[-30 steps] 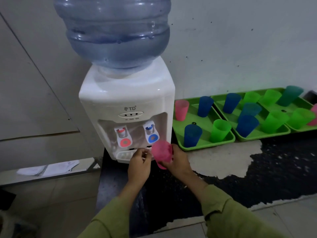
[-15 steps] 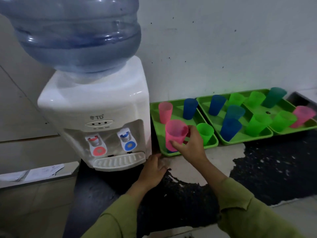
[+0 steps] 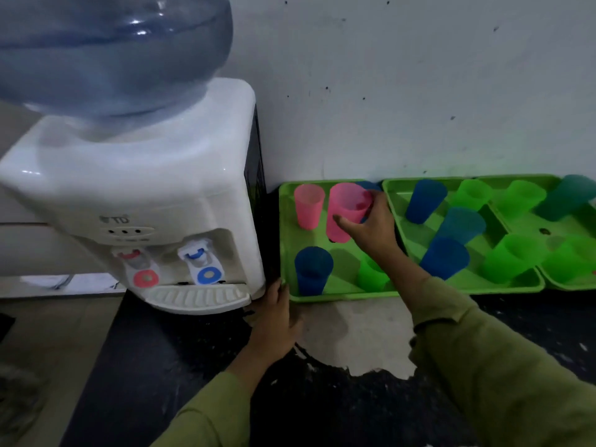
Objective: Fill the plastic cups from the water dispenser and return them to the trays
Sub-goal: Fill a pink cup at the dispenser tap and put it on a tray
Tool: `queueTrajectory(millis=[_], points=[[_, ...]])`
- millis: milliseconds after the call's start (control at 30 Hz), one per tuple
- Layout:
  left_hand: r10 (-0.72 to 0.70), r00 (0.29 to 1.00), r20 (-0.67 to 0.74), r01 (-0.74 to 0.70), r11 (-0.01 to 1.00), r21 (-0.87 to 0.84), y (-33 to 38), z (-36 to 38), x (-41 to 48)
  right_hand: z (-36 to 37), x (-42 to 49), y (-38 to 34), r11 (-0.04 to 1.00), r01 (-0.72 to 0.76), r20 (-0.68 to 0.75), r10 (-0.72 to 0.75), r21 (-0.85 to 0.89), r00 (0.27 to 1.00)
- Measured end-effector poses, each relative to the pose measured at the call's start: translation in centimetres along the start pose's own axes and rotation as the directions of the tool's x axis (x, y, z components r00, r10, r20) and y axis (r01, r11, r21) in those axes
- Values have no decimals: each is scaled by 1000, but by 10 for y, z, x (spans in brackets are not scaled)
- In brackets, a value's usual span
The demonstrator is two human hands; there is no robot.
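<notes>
Nearest us, our left hand (image 3: 274, 321) lies on the black counter (image 3: 193, 366), fingers relaxed, at the near left corner of the left green tray (image 3: 338, 296), just right of the water dispenser (image 3: 161, 195). A blue cup (image 3: 312, 269) stands in that corner. Farther in, our right hand (image 3: 374, 230) curls thumb and fingers round a pink cup (image 3: 345, 211), upright, just beside a second pink cup (image 3: 309, 206); we cannot tell whether it touches the tray floor. A second green tray (image 3: 509, 287) of cups lies to the right.
</notes>
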State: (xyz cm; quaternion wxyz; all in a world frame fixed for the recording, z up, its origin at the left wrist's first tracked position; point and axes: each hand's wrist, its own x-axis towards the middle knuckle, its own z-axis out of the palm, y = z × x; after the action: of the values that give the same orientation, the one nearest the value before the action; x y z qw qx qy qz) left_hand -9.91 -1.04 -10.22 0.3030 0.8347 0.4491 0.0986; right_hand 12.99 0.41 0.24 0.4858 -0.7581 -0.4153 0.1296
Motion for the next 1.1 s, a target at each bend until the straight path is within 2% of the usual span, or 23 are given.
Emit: queueTrajectory(millis=[233,333,433,633,833,933,1000,1100], points=[[10,998,-57,-7,999,48,-2,4,0,17,32,32,971,27,218,26,-238,976],[28,997,-73,-24,998,65,-4,5,-1,22,37,38,941,21,332,98,-337,938],[24,995,-97,-21,999,32,-2,4,-1,23,37,39,899,21,385,166,-437,908],[-41,987,-158,41,999,-7,7,2,3,16,40,40,879,20,445,221,-476,868],[-46,982,-185,43,999,-16,15,1,7,5,47,46,879,32,505,243,-475,828],[-56,972,-228,49,998,-34,16,3,9,3,56,44,915,0,486,215,-404,847],[-64,965,-254,57,998,-36,15,4,11,0,66,42,943,-41,377,172,-331,910],[-75,957,-280,66,997,-38,15,7,14,-6,88,46,955,15,194,45,-296,980]])
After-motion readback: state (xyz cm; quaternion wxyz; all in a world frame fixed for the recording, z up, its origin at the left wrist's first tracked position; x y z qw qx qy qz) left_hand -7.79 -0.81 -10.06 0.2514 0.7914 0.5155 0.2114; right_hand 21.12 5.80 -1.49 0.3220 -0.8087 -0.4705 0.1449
